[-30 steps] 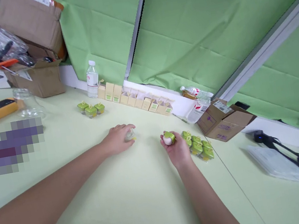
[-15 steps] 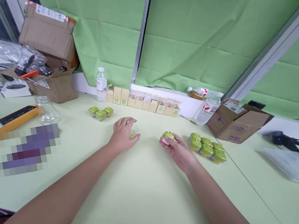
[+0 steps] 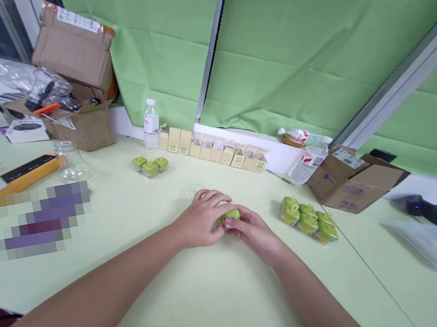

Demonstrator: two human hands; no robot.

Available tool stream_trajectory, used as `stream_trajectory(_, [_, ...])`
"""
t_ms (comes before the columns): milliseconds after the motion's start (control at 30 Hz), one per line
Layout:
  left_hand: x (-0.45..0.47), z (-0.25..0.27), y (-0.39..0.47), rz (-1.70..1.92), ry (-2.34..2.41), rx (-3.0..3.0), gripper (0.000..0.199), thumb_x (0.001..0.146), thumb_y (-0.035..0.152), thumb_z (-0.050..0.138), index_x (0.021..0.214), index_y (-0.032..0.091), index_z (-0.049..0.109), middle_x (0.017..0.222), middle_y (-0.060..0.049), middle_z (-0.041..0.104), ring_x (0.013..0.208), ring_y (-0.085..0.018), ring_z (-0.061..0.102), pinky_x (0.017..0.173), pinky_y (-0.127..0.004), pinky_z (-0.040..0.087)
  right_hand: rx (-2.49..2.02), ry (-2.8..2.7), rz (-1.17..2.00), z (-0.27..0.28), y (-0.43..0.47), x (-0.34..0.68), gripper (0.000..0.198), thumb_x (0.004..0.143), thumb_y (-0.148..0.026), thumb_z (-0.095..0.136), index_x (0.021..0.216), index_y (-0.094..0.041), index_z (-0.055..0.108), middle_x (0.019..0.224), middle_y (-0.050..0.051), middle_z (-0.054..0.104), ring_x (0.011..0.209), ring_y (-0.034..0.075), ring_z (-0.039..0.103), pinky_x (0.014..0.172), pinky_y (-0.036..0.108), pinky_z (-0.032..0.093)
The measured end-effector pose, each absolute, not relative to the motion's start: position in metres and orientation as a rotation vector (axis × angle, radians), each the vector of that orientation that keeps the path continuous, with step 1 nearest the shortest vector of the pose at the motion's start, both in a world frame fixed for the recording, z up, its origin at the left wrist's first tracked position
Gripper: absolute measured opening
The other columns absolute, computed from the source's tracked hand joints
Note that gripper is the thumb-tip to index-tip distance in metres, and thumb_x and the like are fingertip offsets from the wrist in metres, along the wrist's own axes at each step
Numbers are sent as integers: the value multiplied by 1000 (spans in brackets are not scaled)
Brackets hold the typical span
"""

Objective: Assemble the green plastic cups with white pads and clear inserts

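Note:
Both hands meet over the middle of the table. My right hand (image 3: pixel 256 235) is closed round a small box with a green lid (image 3: pixel 231 214), its thumb against the near side. My left hand (image 3: pixel 201 222) comes in from the left, fingers curled over and touching the green lid; whatever lies inside its fingers is hidden. Just behind it, a faint clear plastic piece (image 3: pixel 194 189) lies on the table. Several green-lidded clear boxes with yellow contents (image 3: pixel 308 220) stand to the right of my right hand. Three more green-lidded boxes (image 3: pixel 150 167) sit farther back on the left.
A row of small tan cartons (image 3: pixel 207 149) lines the wall by an upright water bottle (image 3: pixel 151 124). To the right lie plastic bottles (image 3: pixel 308 163) and a cardboard box (image 3: pixel 350 179). On the left are a glass jar (image 3: pixel 71 162) and an orange power strip (image 3: pixel 22 178).
My left hand has moved right and nearer, from the clear piece to the green-lidded box. My right hand has brought that box slightly left and nearer, so the hands now touch it together.

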State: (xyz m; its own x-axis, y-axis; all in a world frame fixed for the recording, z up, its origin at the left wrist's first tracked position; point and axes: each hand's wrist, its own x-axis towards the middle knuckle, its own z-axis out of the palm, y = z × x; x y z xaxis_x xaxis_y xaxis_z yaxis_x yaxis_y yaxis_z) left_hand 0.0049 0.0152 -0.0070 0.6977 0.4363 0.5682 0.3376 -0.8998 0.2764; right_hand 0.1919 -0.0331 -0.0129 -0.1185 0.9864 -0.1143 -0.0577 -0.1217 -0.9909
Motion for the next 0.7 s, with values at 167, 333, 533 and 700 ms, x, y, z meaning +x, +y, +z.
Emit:
stream_trajectory(167, [4,-6,16,963,604,2733,55,75,18,57,130,27,54,127,-7,57,121,-27,47,105,-45,33,-1152,-1135,1480,-11,-35,187,36,70,-36,83,100,-22,67,82,0,63,80,16,60,77,33,47])
stream_trajectory(333, [8,-6,13,961,594,2722,53,73,12,53,124,26,57,126,-6,59,118,-26,49,102,-43,36,-1099,-1135,1514,-6,-38,181,36,72,-35,81,102,-21,67,86,2,67,84,18,62,81,35,49])
stream_trajectory(533, [15,-8,7,942,566,2691,50,76,8,47,121,27,59,126,-5,62,114,-26,55,102,-44,37,-1090,-1113,1525,0,-41,177,37,71,-30,79,105,-22,68,96,4,70,92,21,65,82,35,50])
stream_trajectory(700, [-6,23,11,880,631,2637,63,83,22,56,143,30,40,150,-5,41,136,-28,39,109,-45,37,-1154,-1044,1533,-3,-39,183,34,68,-25,81,99,-21,68,85,1,67,82,17,63,75,30,48])
